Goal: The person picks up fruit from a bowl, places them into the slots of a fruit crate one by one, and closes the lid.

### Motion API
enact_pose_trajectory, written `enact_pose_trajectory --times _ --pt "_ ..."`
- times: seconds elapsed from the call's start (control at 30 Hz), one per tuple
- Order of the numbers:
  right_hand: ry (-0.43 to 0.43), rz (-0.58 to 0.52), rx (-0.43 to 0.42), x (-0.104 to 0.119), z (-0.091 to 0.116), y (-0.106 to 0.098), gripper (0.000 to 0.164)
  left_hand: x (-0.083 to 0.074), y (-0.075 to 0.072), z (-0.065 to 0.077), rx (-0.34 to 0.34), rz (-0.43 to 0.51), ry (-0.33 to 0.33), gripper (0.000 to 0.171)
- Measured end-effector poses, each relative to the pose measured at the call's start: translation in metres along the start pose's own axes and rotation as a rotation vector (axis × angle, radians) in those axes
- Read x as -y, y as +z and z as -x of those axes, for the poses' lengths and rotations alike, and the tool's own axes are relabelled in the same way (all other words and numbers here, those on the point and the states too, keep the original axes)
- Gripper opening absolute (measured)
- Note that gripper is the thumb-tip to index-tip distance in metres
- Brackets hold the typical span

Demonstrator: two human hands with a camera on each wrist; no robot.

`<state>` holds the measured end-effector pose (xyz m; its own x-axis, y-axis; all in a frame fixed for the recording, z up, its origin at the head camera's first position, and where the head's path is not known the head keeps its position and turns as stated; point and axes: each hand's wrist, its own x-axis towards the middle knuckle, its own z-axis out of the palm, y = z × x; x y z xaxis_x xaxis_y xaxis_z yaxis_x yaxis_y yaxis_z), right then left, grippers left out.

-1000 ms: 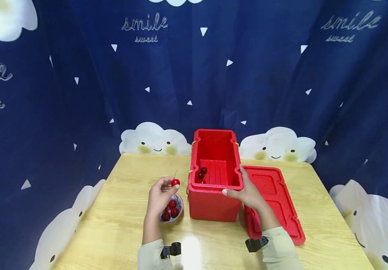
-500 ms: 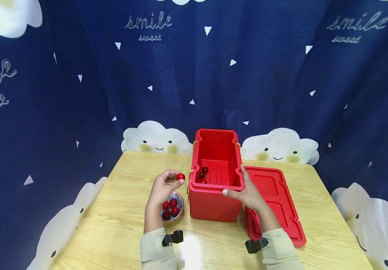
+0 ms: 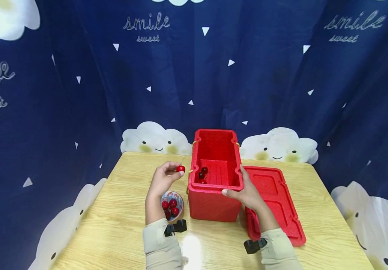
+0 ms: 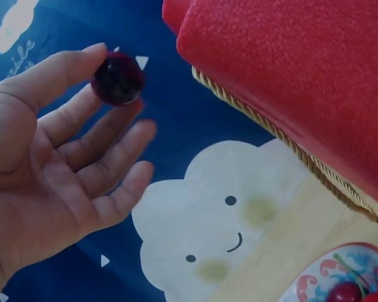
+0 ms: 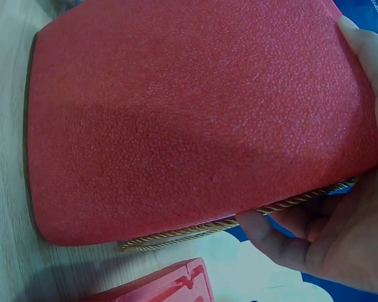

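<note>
Between thumb and fingertips my left hand [image 3: 163, 177] pinches a red cherry [image 3: 181, 168] by its body, stem pointing up. It is held in the air just left of the red foam box [image 3: 212, 204], above the table. In the left wrist view the same cherry [image 4: 118, 78] looks dark, the other fingers spread below it. My right hand [image 3: 248, 189] grips the box's near right corner, thumb over the front rim and fingers along the right side. Several cherries [image 3: 203, 174] lie inside the lidless box. A patterned bowl [image 3: 181, 200] with several more cherries stands under my left forearm.
The red box lid [image 3: 275, 198] lies on the wooden table [image 3: 113, 225], right of the box. Gold cord [image 5: 290, 201] runs along the box's side. A blue curtain [image 3: 180, 75] with white clouds hangs behind the table.
My left hand has lifted the cherry up from over the bowl, away from me and slightly right. My right hand keeps its grip on the box.
</note>
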<state>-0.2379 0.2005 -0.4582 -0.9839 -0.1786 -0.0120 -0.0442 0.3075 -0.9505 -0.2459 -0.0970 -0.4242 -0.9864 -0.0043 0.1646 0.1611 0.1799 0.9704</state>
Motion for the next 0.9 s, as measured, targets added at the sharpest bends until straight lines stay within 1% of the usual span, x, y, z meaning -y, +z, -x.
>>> enact_pose_trajectory --times 0.13,0.3,0.5,0.57,0.67,0.77,0.8,0.9 --pt "-0.007 0.022 -0.014 -0.005 -0.001 0.001 0.115 -0.005 0.004 -0.001 -0.049 0.044 0.012 0.029" --pt "-0.011 0.016 -0.023 -0.003 0.0 0.001 0.115 -0.011 0.007 -0.003 -0.055 0.105 0.031 0.033" --pt "0.003 0.001 -0.019 -0.001 0.001 0.001 0.115 -0.035 0.007 0.002 -0.042 0.12 0.072 0.031" --pt "0.0 0.0 -0.019 0.0 0.001 0.002 0.115 -0.041 0.008 0.003 -0.046 0.123 0.091 0.031" --pt "-0.001 -0.005 -0.014 0.001 0.001 0.002 0.115 -0.042 0.01 -0.001 -0.043 0.145 0.105 0.031" --pt "0.008 -0.017 -0.012 0.002 0.003 0.003 0.115 -0.042 0.013 -0.007 -0.027 0.173 0.122 0.031" --pt "0.017 -0.02 -0.009 0.007 0.005 0.002 0.115 -0.043 0.014 -0.01 -0.021 0.179 0.125 0.031" --pt "0.025 -0.029 -0.004 0.009 0.004 0.002 0.115 -0.046 0.016 -0.016 -0.009 0.187 0.147 0.031"
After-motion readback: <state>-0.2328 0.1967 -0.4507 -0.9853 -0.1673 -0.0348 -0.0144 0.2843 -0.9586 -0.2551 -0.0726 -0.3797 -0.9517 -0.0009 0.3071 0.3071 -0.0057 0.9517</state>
